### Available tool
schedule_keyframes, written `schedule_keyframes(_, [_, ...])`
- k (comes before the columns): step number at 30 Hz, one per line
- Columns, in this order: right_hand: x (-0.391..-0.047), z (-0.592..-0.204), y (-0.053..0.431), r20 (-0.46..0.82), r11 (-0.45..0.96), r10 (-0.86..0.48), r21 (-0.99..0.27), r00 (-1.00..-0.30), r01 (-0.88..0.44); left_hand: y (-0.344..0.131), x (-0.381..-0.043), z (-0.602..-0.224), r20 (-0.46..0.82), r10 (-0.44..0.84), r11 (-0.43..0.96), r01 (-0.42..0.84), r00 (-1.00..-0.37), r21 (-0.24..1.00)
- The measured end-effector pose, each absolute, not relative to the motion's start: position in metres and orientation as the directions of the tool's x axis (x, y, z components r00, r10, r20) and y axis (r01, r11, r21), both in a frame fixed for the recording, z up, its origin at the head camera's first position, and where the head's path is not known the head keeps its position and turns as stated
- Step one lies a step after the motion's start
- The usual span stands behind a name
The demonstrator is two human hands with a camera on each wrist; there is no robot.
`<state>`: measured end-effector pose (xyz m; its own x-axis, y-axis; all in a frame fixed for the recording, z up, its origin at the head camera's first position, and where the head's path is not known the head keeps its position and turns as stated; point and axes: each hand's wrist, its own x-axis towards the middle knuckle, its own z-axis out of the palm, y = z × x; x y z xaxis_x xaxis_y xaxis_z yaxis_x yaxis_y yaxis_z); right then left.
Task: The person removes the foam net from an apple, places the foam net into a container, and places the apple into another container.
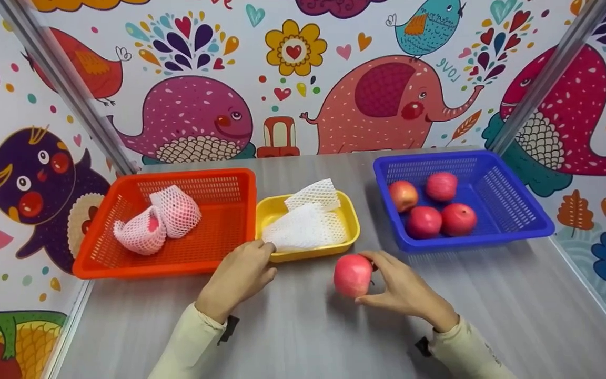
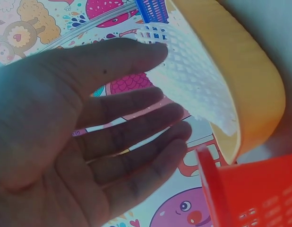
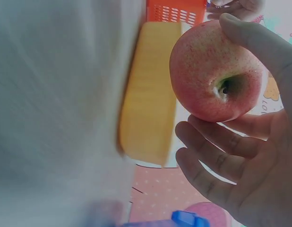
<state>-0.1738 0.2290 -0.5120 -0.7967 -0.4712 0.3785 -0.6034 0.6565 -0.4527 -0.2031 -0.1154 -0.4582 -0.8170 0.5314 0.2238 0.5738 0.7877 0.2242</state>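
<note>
My right hand [image 1: 407, 287] grips a red apple [image 1: 353, 275] between thumb and fingers, above the table in front of the yellow basket [image 1: 356, 223]. In the right wrist view the apple's stem hollow faces the camera. White foam net sleeves [image 1: 303, 226] lie in the yellow basket, one poking over its back rim. My left hand [image 1: 237, 276] is at the basket's left front corner, close to the nets. The left wrist view shows its thumb apart from loosely extended fingers, with nothing visible between them.
On the left stands a red basket [image 1: 224, 221] with two apples in foam nets [image 1: 177, 210]. A blue basket [image 1: 513, 210] on the right holds several bare apples [image 1: 459, 219]. Behind the grey table [image 1: 292, 337] rises a wall [image 1: 282, 63] printed with cartoon animals.
</note>
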Motion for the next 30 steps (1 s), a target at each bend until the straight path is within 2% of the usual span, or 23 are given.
schedule_keyframes(4, [-0.181,-0.488,0.243,0.416,0.688,-0.461,-0.390,-0.784,-0.611,-0.116,-0.203,-0.460,0.220,0.533,0.784,0.575,-0.817,0.233])
schedule_keyframes(10, [-0.201,-0.440,0.284,0.378,0.771,-0.392,-0.362,-0.839,-0.524,-0.118,-0.202,-0.465,0.242,0.545,0.767,0.594,-0.803,0.242])
schedule_keyframes(14, [-0.224,-0.417,0.315,0.311,0.845,-0.306,-0.346,-0.900,-0.407,-0.117,-0.201,-0.466,0.235,0.545,0.767,0.592,-0.805,0.249])
schedule_keyframes(17, [-0.243,-0.406,0.337,0.205,0.895,-0.223,-0.345,-0.953,-0.284,-0.116,-0.201,-0.465,0.198,0.549,0.770,0.584,-0.812,0.258])
schedule_keyframes(22, [-0.279,-0.402,0.368,0.025,0.933,-0.147,-0.329,-0.989,-0.147,-0.115,-0.199,-0.464,0.160,0.555,0.768,0.577,-0.816,0.278])
schedule_keyframes(30, [-0.325,-0.425,0.388,-0.128,0.968,-0.144,-0.225,-0.981,-0.113,-0.115,-0.193,-0.467,0.142,0.560,0.764,0.575,-0.816,0.294])
